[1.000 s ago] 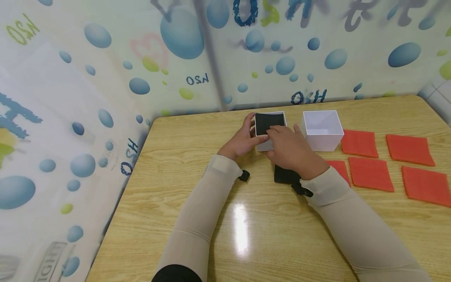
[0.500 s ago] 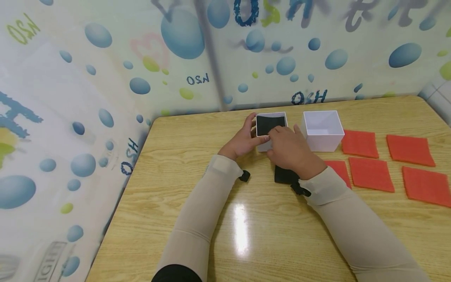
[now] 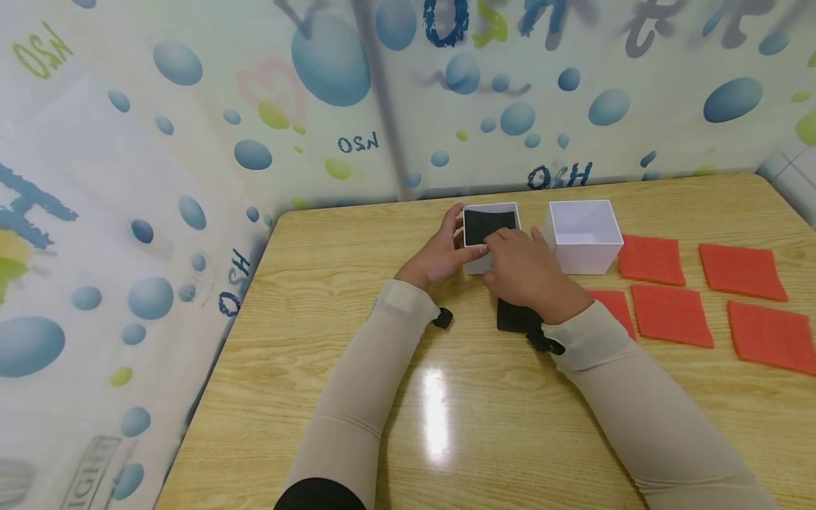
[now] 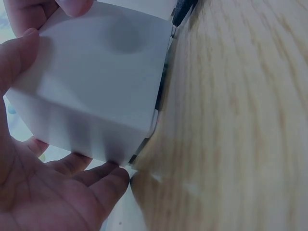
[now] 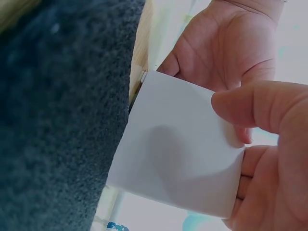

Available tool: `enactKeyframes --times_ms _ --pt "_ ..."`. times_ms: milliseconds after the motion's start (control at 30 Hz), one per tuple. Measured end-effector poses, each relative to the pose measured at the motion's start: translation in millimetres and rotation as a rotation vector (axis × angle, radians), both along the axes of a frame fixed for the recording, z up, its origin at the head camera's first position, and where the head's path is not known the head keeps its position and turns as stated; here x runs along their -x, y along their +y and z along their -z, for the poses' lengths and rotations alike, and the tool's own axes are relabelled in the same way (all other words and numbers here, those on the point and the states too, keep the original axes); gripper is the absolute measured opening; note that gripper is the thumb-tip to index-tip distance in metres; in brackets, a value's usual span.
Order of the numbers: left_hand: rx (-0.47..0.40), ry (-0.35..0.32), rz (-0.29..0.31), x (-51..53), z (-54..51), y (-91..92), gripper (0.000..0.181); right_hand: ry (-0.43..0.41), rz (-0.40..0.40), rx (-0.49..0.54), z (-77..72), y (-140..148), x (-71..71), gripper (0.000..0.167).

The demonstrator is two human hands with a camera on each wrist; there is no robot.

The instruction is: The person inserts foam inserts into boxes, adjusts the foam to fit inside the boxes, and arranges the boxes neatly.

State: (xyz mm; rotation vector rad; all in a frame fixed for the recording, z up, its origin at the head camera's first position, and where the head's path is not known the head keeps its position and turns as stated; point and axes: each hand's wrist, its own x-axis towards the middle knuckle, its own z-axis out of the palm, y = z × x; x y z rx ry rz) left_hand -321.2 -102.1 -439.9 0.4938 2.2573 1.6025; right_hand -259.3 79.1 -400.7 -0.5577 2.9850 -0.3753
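Note:
At the back of the table, a small white box (image 3: pixel 477 268) has a black square sheet (image 3: pixel 486 222) inside its mouth. My left hand (image 3: pixel 437 255) holds the box, fingers along its far left side and thumb at the front rim; the left wrist view shows those fingers against the white wall (image 4: pixel 86 82). My right hand (image 3: pixel 524 269) reaches over the front rim, fingers bent down onto the black sheet, their tips hidden. In the right wrist view its thumb (image 5: pixel 245 106) lies on the box's outer wall. A second black square (image 3: pixel 513 316) lies under my right wrist, partly covered.
Just right of the held box stands another white box (image 3: pixel 583 258), open at the top. Several red square sheets (image 3: pixel 672 315) lie spread over the right side of the wooden table (image 3: pixel 306 354). A printed wall (image 3: pixel 408 106) closes off the back and left.
The black sheet's front edge has sunk a little lower in the box, and my right fingers have bent further in. Over the last half second, hardly anything has moved.

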Motion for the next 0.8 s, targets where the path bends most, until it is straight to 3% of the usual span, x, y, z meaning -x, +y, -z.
enactKeyframes --times_ms 333,633,800 --pt "-0.015 -0.021 -0.003 -1.2 -1.5 0.5 0.097 -0.029 -0.006 0.026 -7.4 4 -3.4 0.073" --pt "0.021 -0.015 -0.008 -0.1 -1.3 -0.3 0.098 -0.041 0.006 0.055 -52.5 19 -23.2 0.076" --pt "0.028 -0.022 -0.012 0.2 -1.5 -1.2 0.098 -0.055 -0.001 0.092 -69.9 30 -37.9 0.079"
